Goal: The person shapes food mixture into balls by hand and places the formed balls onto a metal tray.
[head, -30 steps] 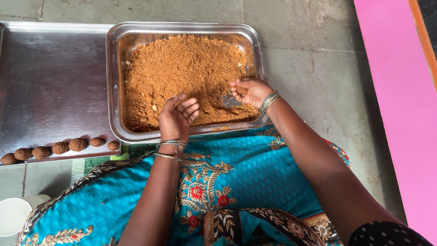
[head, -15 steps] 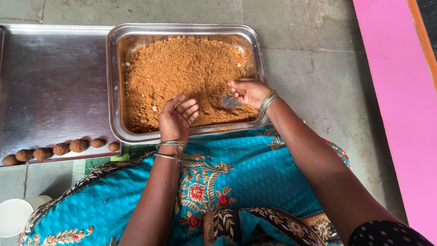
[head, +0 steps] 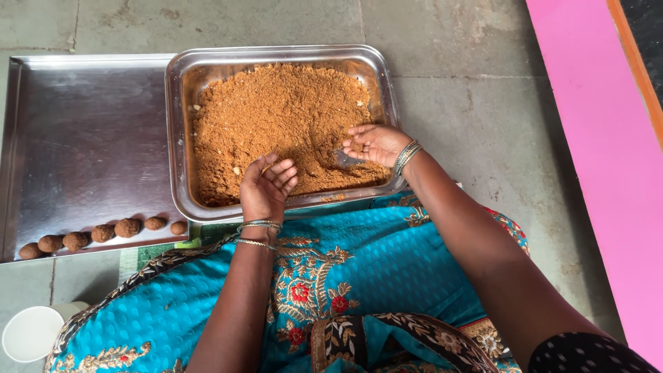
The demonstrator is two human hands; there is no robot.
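Crumbly brown mixture (head: 276, 117) fills a deep steel tray (head: 181, 138) set on the grey stone floor (head: 469, 103) straight ahead of you, its near rim touching the edge of your blue embroidered garment (head: 387, 269). The mix looks dry, sandy and loose, heaped higher toward the far left and scraped thinner near the right corner, where bare metal shows. Your right hand (head: 373, 143) rests in that thinner patch, fingers drawn narrow and curled down onto the crumbs beside a small metal spoon-like tool; you cannot tell from this view whether the fingers pinch the tool or only the mix. Your left hand (head: 266, 183) hovers over the near rim, palm up and cupped, fingers half closed, with nothing clearly visible inside it. Judging by this, you are at the gathering step: scooping a portion to press into a ball. The next move would call for lifting enough mixture into the cupped palm without spilling, then squeezing firmly, since such loose crumbs may fall apart. To your left lies a flat steel sheet (head: 83, 124), touching the tray, with a row of seven small brown balls (head: 103, 233) along its near edge. A white cup (head: 31, 333) sits at the lower left.
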